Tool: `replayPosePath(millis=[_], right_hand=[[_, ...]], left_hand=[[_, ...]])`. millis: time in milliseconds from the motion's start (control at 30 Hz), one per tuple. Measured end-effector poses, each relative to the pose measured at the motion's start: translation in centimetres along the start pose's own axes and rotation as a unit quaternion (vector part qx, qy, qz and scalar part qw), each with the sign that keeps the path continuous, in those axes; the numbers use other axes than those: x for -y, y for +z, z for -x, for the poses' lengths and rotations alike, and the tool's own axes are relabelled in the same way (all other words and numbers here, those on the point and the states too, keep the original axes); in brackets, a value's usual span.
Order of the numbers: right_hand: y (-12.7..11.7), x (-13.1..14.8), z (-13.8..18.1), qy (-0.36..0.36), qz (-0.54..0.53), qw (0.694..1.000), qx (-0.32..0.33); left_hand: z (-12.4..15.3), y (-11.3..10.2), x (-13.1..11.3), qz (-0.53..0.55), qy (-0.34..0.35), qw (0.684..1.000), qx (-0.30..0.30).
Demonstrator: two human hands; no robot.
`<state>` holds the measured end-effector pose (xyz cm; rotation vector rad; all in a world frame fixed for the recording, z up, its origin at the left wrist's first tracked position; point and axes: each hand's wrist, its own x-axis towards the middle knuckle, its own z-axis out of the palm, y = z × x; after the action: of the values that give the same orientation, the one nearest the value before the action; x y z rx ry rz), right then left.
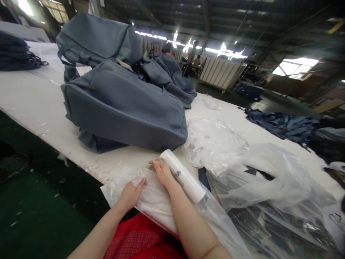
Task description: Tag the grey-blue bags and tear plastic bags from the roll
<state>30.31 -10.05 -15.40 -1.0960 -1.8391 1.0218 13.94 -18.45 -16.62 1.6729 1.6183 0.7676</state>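
Observation:
My left hand (131, 194) pinches the near edge of a thin clear plastic bag (151, 201) that hangs over the table's front edge. My right hand (162, 171) rests on the same bag, fingers curled together against a white roll of plastic bags (183, 176) lying just beyond it. A large grey-blue backpack (124, 104) lies on its side just past my hands, with another grey-blue backpack (97, 39) stacked behind it.
The long white table (32, 97) runs left to right. Crumpled clear plastic (215, 144) and more plastic sheets (283, 187) lie to the right. Dark blue straps (283, 124) lie far right. A dark stack (16, 54) sits far left. People stand in the background.

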Motion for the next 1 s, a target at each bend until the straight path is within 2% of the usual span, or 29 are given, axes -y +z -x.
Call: replayPosePath(millis=[133, 367, 533, 633, 733, 833, 933, 1000], right_hand=[[-0.9, 0.1, 0.0, 0.006, 0.034, 0.999, -0.004], [-2.1, 0.4, 0.1, 0.034, -0.023, 0.999, -0.001], [-3.5, 0.8, 0.0, 0.011, -0.038, 0.999, -0.035], [-3.7, 1.7, -0.7, -0.031, 0.02, 0.998, -0.048], [-2.7, 2.6, -1.4, -0.083, 0.161, 0.983, -0.003], [-0.7, 2.8, -1.2, -0.132, 0.285, 0.948, 0.059], [1.2, 1.9, -0.7, -0.15, 0.329, 0.929, 0.077], [2.1, 0.9, -0.5, -0.154, 0.312, 0.933, 0.086]], left_hand=[[0.3, 0.1, 0.3, 0.023, 0.023, 0.999, -0.003], [1.6, -1.4, 1.2, 0.02, 0.042, 0.999, 0.024], [2.9, -4.2, 2.5, 0.01, 0.034, 0.999, 0.008], [4.2, -6.8, 4.2, 0.011, 0.015, 0.999, -0.028], [6.1, -9.3, 5.7, 0.026, -0.027, 0.998, -0.048], [8.1, -11.0, 6.5, 0.055, -0.083, 0.992, -0.081], [9.9, -12.1, 6.5, 0.087, -0.129, 0.982, -0.104], [10.9, -12.7, 6.6, 0.105, -0.155, 0.976, -0.112]])
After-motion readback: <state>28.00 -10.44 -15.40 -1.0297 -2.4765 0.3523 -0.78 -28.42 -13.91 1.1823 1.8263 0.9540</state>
